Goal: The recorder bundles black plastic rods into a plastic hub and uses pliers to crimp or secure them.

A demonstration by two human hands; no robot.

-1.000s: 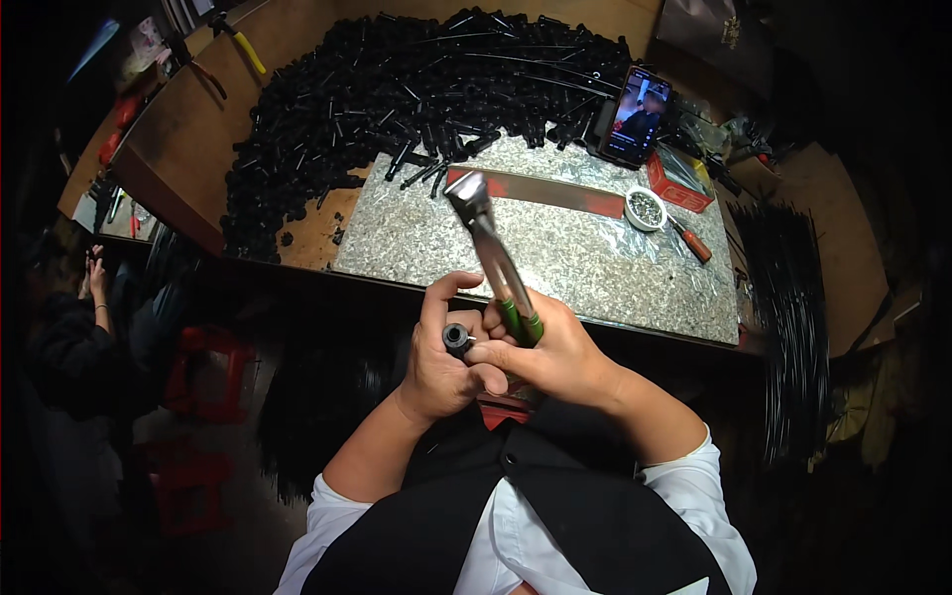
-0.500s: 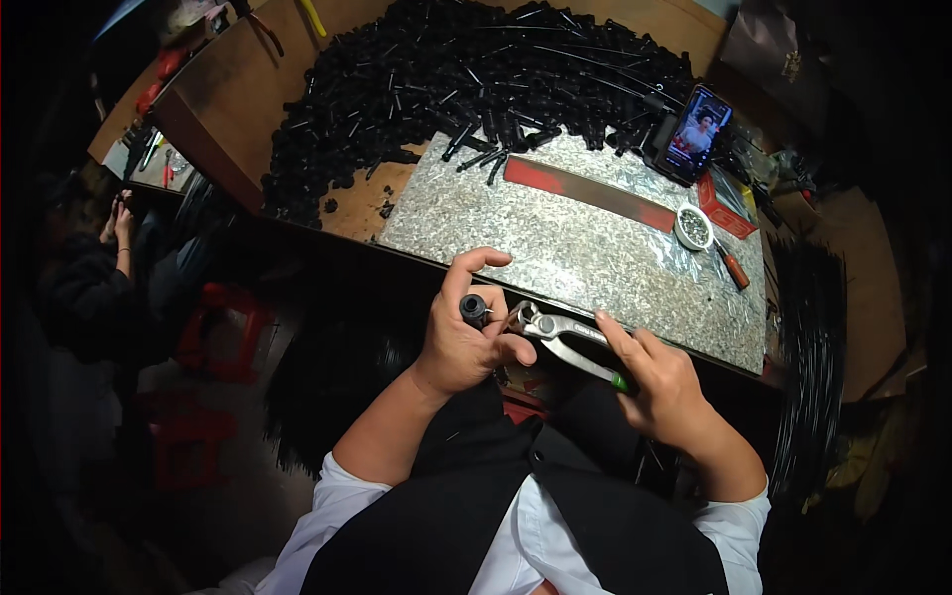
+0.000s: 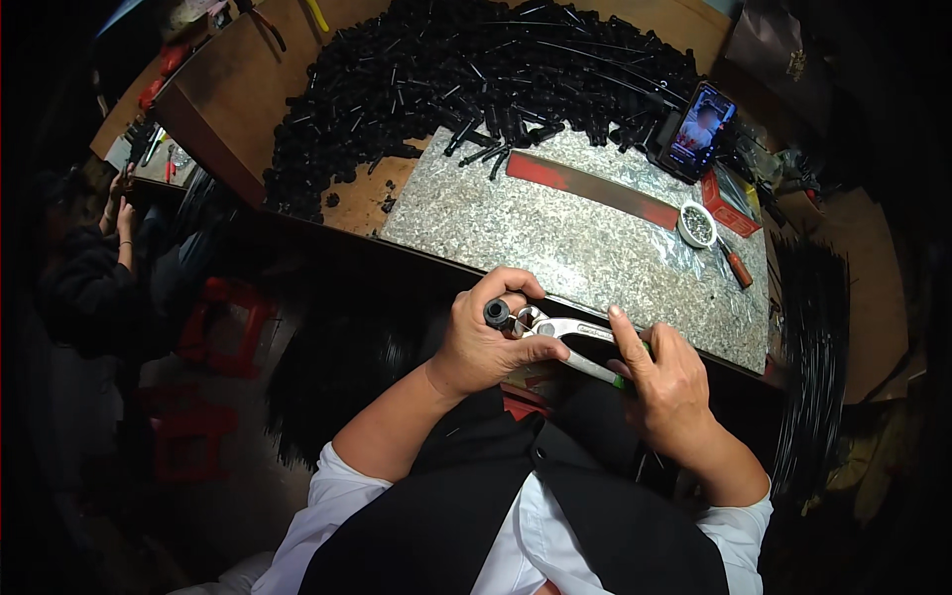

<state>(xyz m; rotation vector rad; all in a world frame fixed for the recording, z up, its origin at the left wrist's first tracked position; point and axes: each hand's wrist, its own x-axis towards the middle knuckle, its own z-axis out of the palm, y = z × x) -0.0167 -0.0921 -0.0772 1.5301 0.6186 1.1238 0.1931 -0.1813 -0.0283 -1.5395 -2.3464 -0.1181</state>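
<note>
My left hand (image 3: 478,335) is closed round a black tubular part (image 3: 496,313), whose round hollow end points up toward me. In my right hand (image 3: 662,385) are the green-tipped handles of metal pincers (image 3: 565,327), with the index finger stretched along the upper handle. The jaws of the pincers meet the side of the black part, beside my left fingers. A thin bit of wire seems to be at the jaws, too small to make out well. Both hands are held just in front of the near edge of the stone-patterned worktop (image 3: 466,223).
A large heap of black tubular parts (image 3: 446,79) covers the back. On the worktop lie a red-brown flat bar (image 3: 592,190), a white bowl of small metal pieces (image 3: 697,226) and an orange-handled screwdriver (image 3: 736,268). A phone (image 3: 702,132) stands behind. Another person (image 3: 104,258) works at left, near red stools (image 3: 230,327).
My left hand has moved slightly right with the black part, toward the pincers, and its fingers have curled in. The pincer jaws now sit against the part.
</note>
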